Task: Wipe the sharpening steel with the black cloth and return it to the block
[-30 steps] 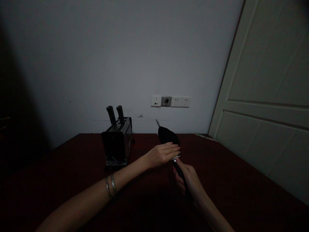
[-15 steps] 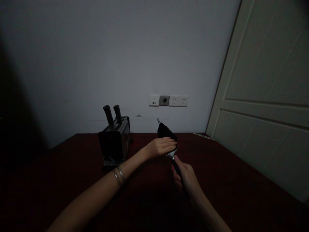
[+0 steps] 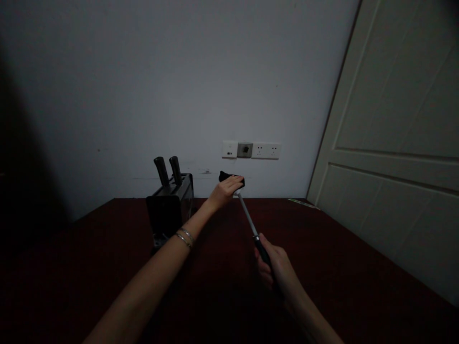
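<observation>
From afar I saw, nearest the camera, a right hand point(image 3: 278, 265) closed around the black handle point(image 3: 263, 251) of a slim metal rod point(image 3: 247, 215) above a dark red table point(image 3: 322, 248). The rod slanted up and away, its middle bare, its far end lost to view beneath a black cloth point(image 3: 241, 182) with a pale edge. Two silvery bangles point(image 3: 185, 237) circled the left wrist; the left hand point(image 3: 224, 191) gripped the cloth, fingers together across it, though I could not make out the thumb. To the cloth's left stood a knife block point(image 3: 164, 215), partly behind the forearm, with two dark knife handles point(image 3: 161, 171) tilted in its top. Beyond, sockets and switches point(image 3: 251, 150) lined a pale wall point(image 3: 186, 86), beside a panelled door point(image 3: 398, 143) at right.
</observation>
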The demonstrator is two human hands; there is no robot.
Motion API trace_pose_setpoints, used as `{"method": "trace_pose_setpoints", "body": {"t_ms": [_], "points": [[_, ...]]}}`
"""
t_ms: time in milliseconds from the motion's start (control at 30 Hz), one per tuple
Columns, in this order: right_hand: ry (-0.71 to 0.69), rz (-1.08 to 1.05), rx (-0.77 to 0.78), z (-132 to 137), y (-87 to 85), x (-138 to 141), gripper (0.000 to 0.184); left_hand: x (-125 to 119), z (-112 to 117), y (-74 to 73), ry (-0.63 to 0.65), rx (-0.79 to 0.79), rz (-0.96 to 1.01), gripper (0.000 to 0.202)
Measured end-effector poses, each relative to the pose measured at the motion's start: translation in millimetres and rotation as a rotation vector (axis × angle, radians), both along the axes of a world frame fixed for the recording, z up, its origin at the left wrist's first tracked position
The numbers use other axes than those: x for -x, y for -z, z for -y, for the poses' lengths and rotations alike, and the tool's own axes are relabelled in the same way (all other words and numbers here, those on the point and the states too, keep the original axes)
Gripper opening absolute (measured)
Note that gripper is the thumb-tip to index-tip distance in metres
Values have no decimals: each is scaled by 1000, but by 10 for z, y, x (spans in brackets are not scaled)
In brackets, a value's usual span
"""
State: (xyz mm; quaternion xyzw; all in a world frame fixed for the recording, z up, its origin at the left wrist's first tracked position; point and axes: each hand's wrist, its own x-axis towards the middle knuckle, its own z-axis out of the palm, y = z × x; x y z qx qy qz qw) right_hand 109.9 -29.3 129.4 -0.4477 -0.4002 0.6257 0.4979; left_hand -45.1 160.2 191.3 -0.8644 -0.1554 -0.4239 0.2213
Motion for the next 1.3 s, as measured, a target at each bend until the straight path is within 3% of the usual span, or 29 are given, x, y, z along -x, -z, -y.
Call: {"method": "trace_pose_setpoints", "body": {"t_ms": [133, 267, 400, 600, 833, 1133, 1300], "points": [[-22, -54, 14, 18, -14, 16, 53, -2, -49, -142, -53, 123, 197, 36], [-51, -74, -39, 86, -44, 34, 51, 30, -26, -296, -195, 282, 647, 38], [-64, -90, -84, 116, -41, 42, 50, 59, 76, -293, -268, 445, 827, 26], [-65, -104, -104, 81, 88, 103, 50, 62, 285, 67, -134, 836, 882, 16], [-48, -87, -118, 97, 192, 227, 49, 223, 385, 504, -100, 1178, 961, 15], [-38, -87, -165, 126, 200, 369, 50, 366, 428, 789, 40, 1880, 1038, 33], [-33, -128, -219, 80, 118, 491, 50, 361, 372, 917, 160, 2015, 1080, 27]]}}
